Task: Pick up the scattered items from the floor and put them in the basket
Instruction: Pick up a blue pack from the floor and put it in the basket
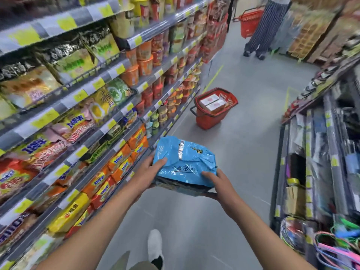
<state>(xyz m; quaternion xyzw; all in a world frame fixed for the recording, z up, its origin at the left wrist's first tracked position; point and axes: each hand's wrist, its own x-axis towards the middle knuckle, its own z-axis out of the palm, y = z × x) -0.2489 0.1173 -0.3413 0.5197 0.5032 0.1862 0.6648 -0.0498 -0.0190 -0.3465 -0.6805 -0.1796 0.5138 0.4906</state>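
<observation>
blue packet (pixel 185 162): glossy crinkled plastic film | basket (pixel 211 117): red plastic, apparently matt | floor (pixel 243 152): smooth grey

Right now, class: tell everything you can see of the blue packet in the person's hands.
The blue packet is a glossy, crinkled plastic bag with dark characters and a silvery strip on top. It is held roughly level above the floor, left hand gripping its left edge, right hand its near right corner, thumbs on top.

Left grip (pixel 151 173): thumb on top of the blue packet (pixel 185 152), fingers hidden under its left edge.
Right grip (pixel 215 185): thumb on top, fingers curled beneath its right edge.
Arms: bare, stretched forward, converging.
</observation>
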